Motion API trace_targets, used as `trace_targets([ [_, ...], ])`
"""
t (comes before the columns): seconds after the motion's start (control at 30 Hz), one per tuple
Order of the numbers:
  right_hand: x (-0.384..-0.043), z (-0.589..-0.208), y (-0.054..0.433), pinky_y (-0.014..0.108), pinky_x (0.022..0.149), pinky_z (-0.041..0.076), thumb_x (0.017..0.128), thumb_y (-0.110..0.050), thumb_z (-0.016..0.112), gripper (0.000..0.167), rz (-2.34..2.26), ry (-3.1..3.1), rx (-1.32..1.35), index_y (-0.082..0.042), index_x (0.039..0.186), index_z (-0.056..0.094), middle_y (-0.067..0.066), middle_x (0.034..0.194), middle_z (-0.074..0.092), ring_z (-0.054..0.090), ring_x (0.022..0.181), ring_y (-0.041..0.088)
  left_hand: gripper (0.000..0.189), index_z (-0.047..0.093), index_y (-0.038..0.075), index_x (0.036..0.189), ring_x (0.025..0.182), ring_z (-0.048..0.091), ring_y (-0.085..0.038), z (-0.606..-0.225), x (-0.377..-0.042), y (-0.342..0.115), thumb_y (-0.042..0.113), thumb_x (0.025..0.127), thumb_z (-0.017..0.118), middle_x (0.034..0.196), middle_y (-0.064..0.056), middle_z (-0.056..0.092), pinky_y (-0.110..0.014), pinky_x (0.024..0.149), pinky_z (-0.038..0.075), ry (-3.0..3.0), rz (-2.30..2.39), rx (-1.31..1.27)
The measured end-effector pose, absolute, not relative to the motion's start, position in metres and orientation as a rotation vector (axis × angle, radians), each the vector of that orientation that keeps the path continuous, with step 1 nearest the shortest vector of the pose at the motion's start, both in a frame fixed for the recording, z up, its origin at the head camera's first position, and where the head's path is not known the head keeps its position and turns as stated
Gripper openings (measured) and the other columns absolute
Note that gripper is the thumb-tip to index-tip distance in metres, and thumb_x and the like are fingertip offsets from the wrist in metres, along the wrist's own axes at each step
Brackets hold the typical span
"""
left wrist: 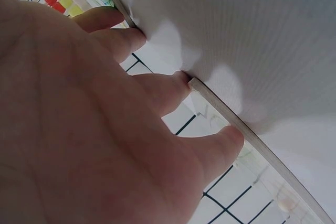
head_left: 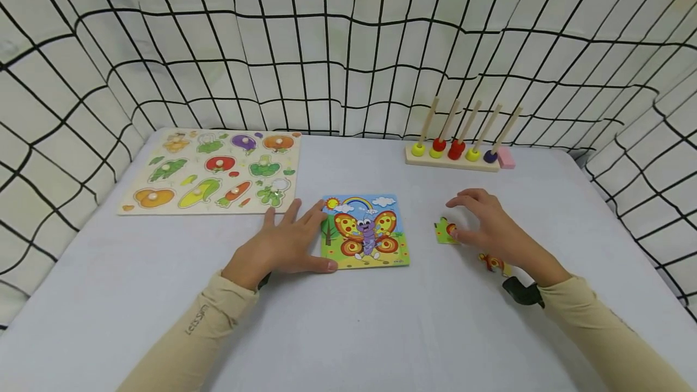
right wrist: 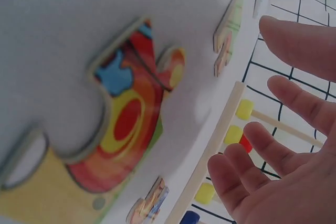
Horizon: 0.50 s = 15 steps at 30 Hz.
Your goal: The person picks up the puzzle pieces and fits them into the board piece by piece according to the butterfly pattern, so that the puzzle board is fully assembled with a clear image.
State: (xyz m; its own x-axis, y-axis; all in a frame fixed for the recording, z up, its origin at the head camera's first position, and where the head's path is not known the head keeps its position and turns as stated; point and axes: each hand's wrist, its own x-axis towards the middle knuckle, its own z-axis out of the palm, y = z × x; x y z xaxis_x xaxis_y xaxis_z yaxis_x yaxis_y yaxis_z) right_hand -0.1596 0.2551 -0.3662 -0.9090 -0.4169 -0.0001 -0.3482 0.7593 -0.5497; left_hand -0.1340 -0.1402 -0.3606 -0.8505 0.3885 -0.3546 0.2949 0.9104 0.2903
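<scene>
A square butterfly picture board (head_left: 367, 231) lies at the middle of the table. My left hand (head_left: 285, 247) rests at its left side, fingers spread, with index finger and thumb at the board's edge. Right of the board, my right hand (head_left: 487, 228) hovers with fingers loosely bent and apart from the thumb, holding nothing. By its thumb lies a green jigsaw piece (head_left: 443, 231). Under the wrist is a piece with an orange swirl (head_left: 494, 263), seen large as a red, yellow and blue jigsaw piece (right wrist: 128, 124) in the right wrist view. Another small piece (right wrist: 149, 200) shows there too.
A wooden vegetable peg puzzle (head_left: 198, 171) lies at the back left, its near edge close to my left fingertips. At the back right stands a bead stacker (head_left: 452, 159) with upright rods, beside a pink block (head_left: 506, 158). Black netting over white cloth surrounds the table.
</scene>
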Motion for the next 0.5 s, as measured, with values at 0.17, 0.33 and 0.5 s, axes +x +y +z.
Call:
trace_targets([
  [0.17,-0.159,-0.371,0.251,0.074,0.113,0.035,0.095,-0.012,0.083,0.049,-0.795,2.84,-0.657,-0.005,0.14,0.064,0.026,0.154,0.042,0.032,0.145,0.051,0.111,0.021,0.005,0.171,0.162,0.003,-0.048,-0.361,-0.134,-0.14,0.063,0.093,0.076,0.179,-0.012,0.012,-0.079,0.119,-0.002,2.662,0.319,0.501],
  [0.33,-0.16,-0.376,0.247,0.073,0.111,0.039,0.094,-0.012,0.083,0.048,-0.757,2.838,-0.664,-0.008,0.139,0.065,0.025,0.156,0.042,0.032,0.145,0.051,0.113,0.019,0.005,0.171,0.162,0.002,-0.048,-0.36,-0.134,-0.139,0.063,0.093,0.076,0.179,-0.012,0.013,-0.079,0.119,-0.003,2.657,0.324,0.494],
  [0.5,-0.162,-0.377,0.243,0.073,0.111,0.039,0.093,-0.012,0.085,0.045,-0.721,2.843,-0.662,-0.008,0.134,0.068,0.026,0.156,0.044,0.034,0.144,0.051,0.113,0.019,0.004,0.171,0.161,0.003,-0.049,-0.36,-0.132,-0.139,0.061,0.093,0.077,0.178,-0.013,0.014,-0.08,0.119,-0.002,2.655,0.329,0.486],
])
